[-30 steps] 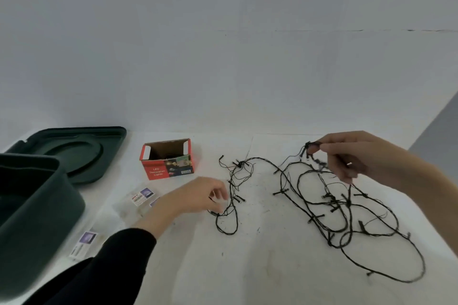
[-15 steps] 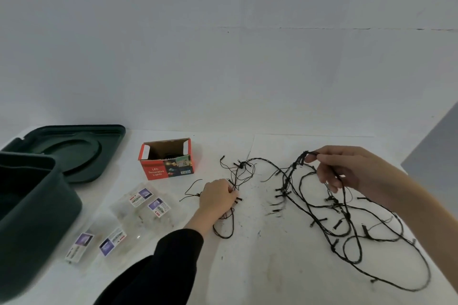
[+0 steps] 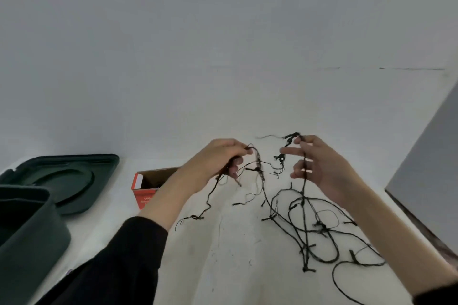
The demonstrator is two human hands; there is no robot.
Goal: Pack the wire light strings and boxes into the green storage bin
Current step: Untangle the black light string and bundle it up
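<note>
While the bin [image 3: 29,242] sits near left and the wire [image 3: 307,230] mostly loops on the table [image 3: 210,255], left hand [image 3: 215,161] and right hand [image 3: 319,166] each pinch raised strands, ahead of a red box [image 3: 146,195] lettered "LE" and the lid [image 3: 62,176].

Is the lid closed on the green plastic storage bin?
No, the dark green plastic lid lies flat behind the open green storage bin.

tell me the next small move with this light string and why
Probably carry the strand in the right hand over to the left hand, adding a loop to its bunch. Most of the light string lies sprawled on the table, too loose for the green bin.
</note>
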